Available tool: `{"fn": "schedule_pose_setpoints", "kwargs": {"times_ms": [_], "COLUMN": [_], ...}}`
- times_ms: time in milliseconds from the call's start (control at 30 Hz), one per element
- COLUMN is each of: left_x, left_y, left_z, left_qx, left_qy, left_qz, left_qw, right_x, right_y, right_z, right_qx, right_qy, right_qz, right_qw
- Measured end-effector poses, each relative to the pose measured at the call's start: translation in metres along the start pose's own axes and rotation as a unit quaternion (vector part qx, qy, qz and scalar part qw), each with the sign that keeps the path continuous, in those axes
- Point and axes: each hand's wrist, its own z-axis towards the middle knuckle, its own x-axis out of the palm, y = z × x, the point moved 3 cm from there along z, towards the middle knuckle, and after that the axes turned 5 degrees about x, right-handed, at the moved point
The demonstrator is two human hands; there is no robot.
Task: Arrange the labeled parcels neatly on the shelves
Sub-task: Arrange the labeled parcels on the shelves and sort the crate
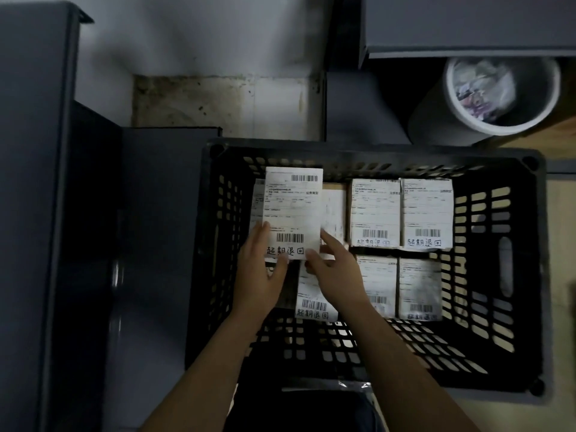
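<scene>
A labeled parcel [293, 210] is held above the left part of the black crate [374, 148], its lower edge pinched between the left hand [260, 272] and right hand [335, 269]. It is judged light and stiff, perhaps a thin carton, and best gripped by opposite edges.

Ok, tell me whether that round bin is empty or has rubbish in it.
Not empty: the bin has crumpled paper showing inside its rim.

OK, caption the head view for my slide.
Labeled parcel held by left hand and right hand over a black crate of more parcels, beside gray shelves.
</scene>
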Motion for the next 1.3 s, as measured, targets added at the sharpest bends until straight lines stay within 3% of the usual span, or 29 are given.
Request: {"fn": "schedule_pose_setpoints", "kwargs": {"times_ms": [133,300,800,933,1100,1300], "left_x": [-0.01,-0.012,-0.015,-0.029,-0.069,-0.133], "left_y": [0.013,0.023,0.023,0.0,-0.052,-0.102], "left_z": [0.004,0.016,0.024,0.012,-0.021,-0.088], "left_qx": [0.013,-0.007,-0.01,0.058,0.165,0.15], "left_qy": [0.034,0.051,0.101,0.071,-0.027,-0.158], "left_qz": [0.035,0.087,0.252,0.244,0.248,0.28], "left_qw": [0.999,0.995,0.962,0.965,0.954,0.935], "right_x": [0.018,0.029,0.033,0.02,0.001,-0.003], "right_y": [0.007,0.011,0.031,0.053,0.091,0.138], "right_z": [0.009,0.022,0.029,0.006,-0.049,-0.127], "right_qx": [-0.009,-0.054,-0.129,-0.2,-0.322,-0.45], "right_qy": [0.021,0.044,0.053,0.01,-0.021,-0.007], "right_qz": [-0.011,-0.146,-0.375,-0.456,-0.49,-0.485], "right_qw": [1.0,0.987,0.917,0.867,0.81,0.75]}}
